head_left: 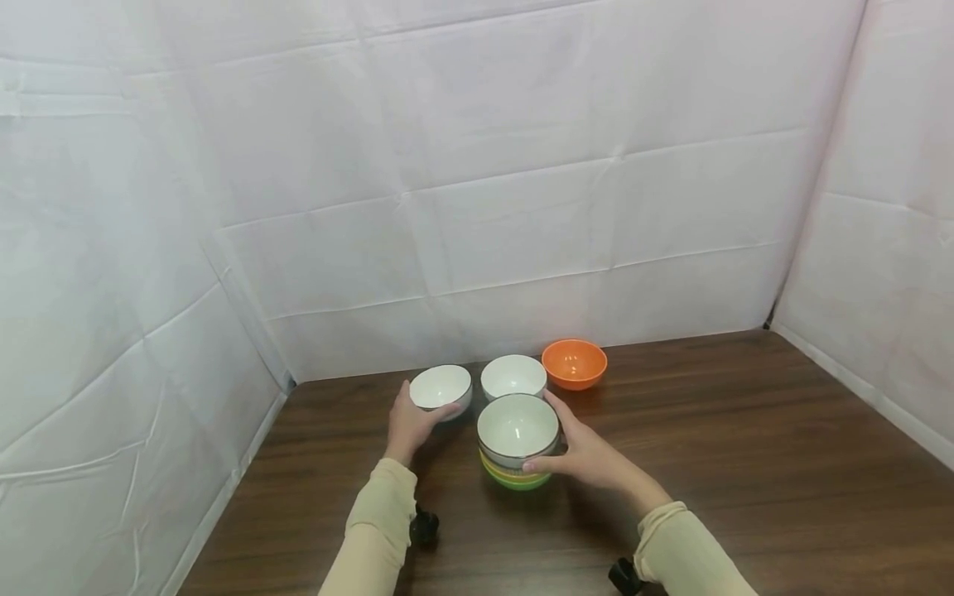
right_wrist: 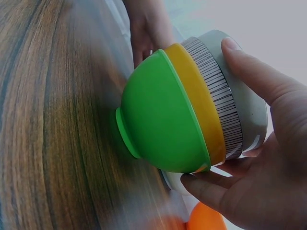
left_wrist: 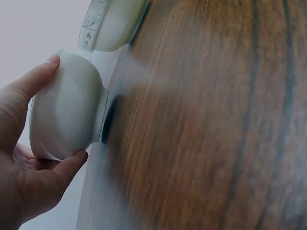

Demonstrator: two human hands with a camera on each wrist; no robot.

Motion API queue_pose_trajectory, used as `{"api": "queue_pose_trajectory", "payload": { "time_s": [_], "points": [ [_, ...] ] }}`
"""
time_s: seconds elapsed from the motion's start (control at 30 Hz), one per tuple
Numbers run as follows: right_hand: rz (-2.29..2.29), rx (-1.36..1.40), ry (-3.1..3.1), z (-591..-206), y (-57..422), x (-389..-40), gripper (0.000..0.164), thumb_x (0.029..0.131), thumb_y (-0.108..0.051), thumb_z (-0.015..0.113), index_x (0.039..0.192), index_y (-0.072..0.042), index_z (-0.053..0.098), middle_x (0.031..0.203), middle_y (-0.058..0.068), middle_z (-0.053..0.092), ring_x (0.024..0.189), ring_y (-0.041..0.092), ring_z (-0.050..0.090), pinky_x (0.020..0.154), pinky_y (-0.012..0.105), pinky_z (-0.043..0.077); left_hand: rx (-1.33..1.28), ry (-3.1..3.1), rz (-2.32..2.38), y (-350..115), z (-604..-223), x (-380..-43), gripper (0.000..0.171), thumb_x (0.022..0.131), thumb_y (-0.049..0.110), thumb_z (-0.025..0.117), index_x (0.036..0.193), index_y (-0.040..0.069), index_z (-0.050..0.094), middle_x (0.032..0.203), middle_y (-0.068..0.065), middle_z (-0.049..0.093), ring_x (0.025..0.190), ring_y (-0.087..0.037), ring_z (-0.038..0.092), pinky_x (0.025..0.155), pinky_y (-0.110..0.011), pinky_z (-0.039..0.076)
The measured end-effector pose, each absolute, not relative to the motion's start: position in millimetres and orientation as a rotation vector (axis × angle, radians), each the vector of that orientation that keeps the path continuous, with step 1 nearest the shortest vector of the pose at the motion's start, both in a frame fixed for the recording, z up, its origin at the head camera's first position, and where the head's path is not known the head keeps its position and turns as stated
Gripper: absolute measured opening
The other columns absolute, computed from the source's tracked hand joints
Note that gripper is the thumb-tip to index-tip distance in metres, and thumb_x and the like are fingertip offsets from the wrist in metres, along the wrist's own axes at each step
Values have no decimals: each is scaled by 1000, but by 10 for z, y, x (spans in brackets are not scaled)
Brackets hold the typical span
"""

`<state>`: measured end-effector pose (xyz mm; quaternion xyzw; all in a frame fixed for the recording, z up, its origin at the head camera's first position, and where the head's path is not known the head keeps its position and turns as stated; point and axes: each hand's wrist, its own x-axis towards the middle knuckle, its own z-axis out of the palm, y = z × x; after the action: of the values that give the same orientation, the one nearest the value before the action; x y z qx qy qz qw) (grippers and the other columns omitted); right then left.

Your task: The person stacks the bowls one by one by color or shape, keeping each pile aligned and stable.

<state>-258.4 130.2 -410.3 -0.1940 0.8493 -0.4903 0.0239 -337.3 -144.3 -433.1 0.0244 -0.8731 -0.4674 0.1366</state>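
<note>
In the head view, a stack of bowls stands near the table's middle. The right wrist view shows a green bowl (right_wrist: 158, 115) at the bottom, a yellow bowl (right_wrist: 199, 100) above it, then a bowl with dark stripes (right_wrist: 218, 91) and a pale bowl (right_wrist: 247, 103) uppermost. My right hand (head_left: 592, 455) grips the stack's upper part from the right, thumb at the near side and fingers round the far side. Farther back on the left, my left hand (head_left: 410, 422) holds a white bowl (left_wrist: 67, 108) between thumb and fingers, its foot close to the table.
Another white bowl (head_left: 514, 375) stands just behind the stack, and an orange bowl (head_left: 574, 364) sits to its right by the back edge. White cloth (head_left: 522, 207) hangs behind and at both sides of the dark wooden table (head_left: 745, 463).
</note>
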Motion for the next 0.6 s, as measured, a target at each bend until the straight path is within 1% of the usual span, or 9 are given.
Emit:
{"api": "queue_pose_trajectory", "payload": {
  "time_s": [0.13,0.33,0.6],
  "points": [
    [-1518,-610,2628,-4116,1306,-2594,111,71,-38,82,153,-10,11,153,21,27,134,37,33,111,64,26,54,-2497,-1353,-1478,-4317,-3349,107,70,37,82,144,-14,23,146,-37,32,132,-46,34,111,-58,32],
    [-1518,-620,2630,-4125,1310,-2617,112,71,-38,82,152,-7,11,153,22,26,134,38,33,111,65,25,43,-2488,-1360,-1521,-4272,-3341,104,72,39,80,145,-12,24,146,-34,34,132,-44,36,111,-57,33],
    [-1512,-611,2619,-4118,1313,-2623,112,72,-38,81,153,-8,10,154,21,26,134,38,33,111,65,25,71,-2501,-1364,-1555,-4230,-3292,105,73,42,79,145,-10,24,147,-33,34,132,-44,35,111,-58,33]
  ]
}}
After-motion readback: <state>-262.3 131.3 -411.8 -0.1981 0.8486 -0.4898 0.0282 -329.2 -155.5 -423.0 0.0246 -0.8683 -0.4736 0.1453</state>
